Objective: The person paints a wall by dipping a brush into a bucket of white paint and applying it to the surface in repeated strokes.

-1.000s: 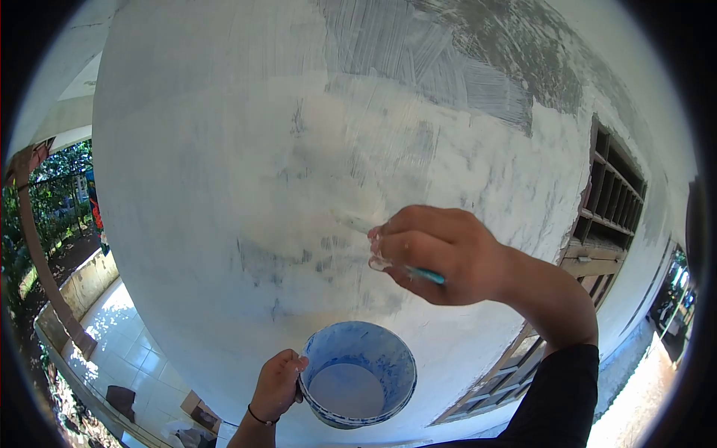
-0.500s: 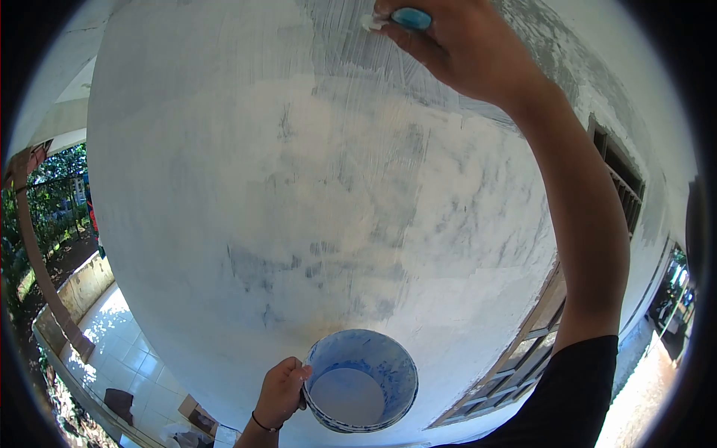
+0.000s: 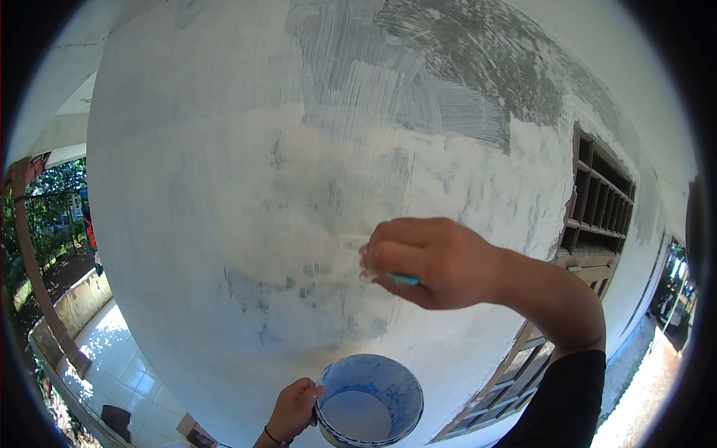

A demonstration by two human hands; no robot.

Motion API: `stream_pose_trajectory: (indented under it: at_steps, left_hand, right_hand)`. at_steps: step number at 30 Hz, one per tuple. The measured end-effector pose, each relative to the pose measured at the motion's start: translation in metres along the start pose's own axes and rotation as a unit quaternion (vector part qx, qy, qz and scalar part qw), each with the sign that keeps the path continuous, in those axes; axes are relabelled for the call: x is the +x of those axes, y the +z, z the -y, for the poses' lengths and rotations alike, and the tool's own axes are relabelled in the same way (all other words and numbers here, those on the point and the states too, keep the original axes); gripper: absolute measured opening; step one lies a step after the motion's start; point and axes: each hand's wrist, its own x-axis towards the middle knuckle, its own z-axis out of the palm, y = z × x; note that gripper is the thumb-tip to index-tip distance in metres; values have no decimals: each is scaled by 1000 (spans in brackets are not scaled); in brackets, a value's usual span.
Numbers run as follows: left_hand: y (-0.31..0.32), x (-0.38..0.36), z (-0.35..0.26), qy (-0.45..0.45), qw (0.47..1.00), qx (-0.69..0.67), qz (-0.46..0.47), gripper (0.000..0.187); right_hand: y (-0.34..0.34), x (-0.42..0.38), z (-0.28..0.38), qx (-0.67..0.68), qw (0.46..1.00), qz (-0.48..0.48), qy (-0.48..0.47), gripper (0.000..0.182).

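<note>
My right hand [image 3: 437, 261] is closed around a paintbrush [image 3: 404, 279], whose turquoise handle end shows below the fingers. The pale bristle end is mostly hidden and blurred, close to the wall's middle. Below, my left hand [image 3: 294, 407] grips the rim of a bucket [image 3: 403, 382] with blue-stained insides. White paint [image 3: 358, 417] lies in its bottom. In front of me, the wall [image 3: 179, 194] carries uneven white paint, with grey patches and streaky brush marks towards the top.
A bare grey band [image 3: 478, 45] runs along the wall's upper right. At right are a slatted wooden vent [image 3: 601, 194] and a window frame [image 3: 497, 381]. White floor tiles [image 3: 138, 381], a low wall [image 3: 81, 299] and a brown post [image 3: 45, 261] stand at left.
My right hand has come down with the paintbrush from the wall's top to its middle, above the bucket. The bucket and my left hand sit slightly lower and further right in view.
</note>
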Motion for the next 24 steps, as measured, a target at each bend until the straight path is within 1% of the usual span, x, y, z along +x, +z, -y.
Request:
stream_pose_trajectory:
  at_steps: [1, 2, 3, 4, 6, 7, 8, 9, 10, 12, 13, 15, 16, 17, 18, 19, 20, 21, 22, 23, 24]
  left_hand:
    - [2, -2, 0, 7, 1000, 15, 1, 21]
    - [4, -3, -1, 14, 999, 30, 1, 21]
    - [4, -3, -1, 17, 999, 28, -1, 21]
    - [5, -4, 0, 25, 999, 28, -10, 22]
    - [6, -6, 2, 30, 999, 26, -20, 22]
    - [7, -8, 0, 37, 999, 26, -20, 22]
    - [8, -10, 0, 44, 999, 25, -19, 23]
    - [8, -10, 0, 44, 999, 25, -20, 23]
    - [8, -11, 0, 40, 999, 20, -27, 22]
    - [5, -10, -2, 35, 999, 16, -34, 22]
    - [4, -11, -4, 22, 999, 23, -32, 22]
    - [4, -11, -3, 7, 999, 30, -29, 22]
    - [5, -11, -2, 11, 999, 27, -26, 21]
    - [5, -11, -1, 16, 999, 24, -23, 21]
    - [6, -13, -1, 16, 999, 26, -22, 21]
    - [10, -14, -2, 22, 999, 32, -28, 21]
    - [11, -15, -3, 27, 998, 40, -34, 21]
    - [11, -16, -2, 28, 998, 43, -33, 21]
    - [12, -15, -1, 23, 999, 34, -27, 21]
    - [12, -15, 0, 17, 999, 25, -20, 21]
    - [12, -14, 2, 17, 999, 28, -17, 21]
  right_hand:
    - [-18, 11, -10, 33, 995, 10, 92, 17]
    - [-34, 22, -25, 11, 992, -1, 129, 15]
    - [-45, 31, -45, -24, 993, -59, 100, 14]
    - [-62, 46, -51, -66, 986, -60, 140, 13]
    - [-90, 73, -63, -131, 955, -144, 223, 12]
    - [-113, 92, -63, -39, 942, -153, 296, 12]
    - [-124, 102, -51, -98, 931, -187, 297, 14]
    - [-136, 107, -55, -113, 939, -198, 258, 15]
    - [-144, 110, -58, -112, 939, -198, 257, 15]
    - [-150, 116, -60, -190, 926, -242, 218, 15]
    - [-150, 116, -64, -191, 926, -242, 218, 15]
    - [-139, 109, -78, -292, 928, -198, 122, 15]
    - [-126, 102, -91, -293, 931, -194, 98, 14]
    - [-106, 93, -90, -300, 934, -195, 6, 14]
    - [-89, 81, -96, -380, 909, -135, -103, 11]
    - [-66, 69, -84, -330, 930, -130, -95, 12]
    - [-46, 56, -68, -331, 930, -113, -111, 17]
    - [-25, 41, -53, -318, 939, -74, -106, 17]
    - [-6, 27, -35, -288, 945, -64, -139, 16]
    - [3, 12, -13, -261, 953, 3, -151, 16]
    - [19, -1, 1, -227, 960, -2, -165, 14]
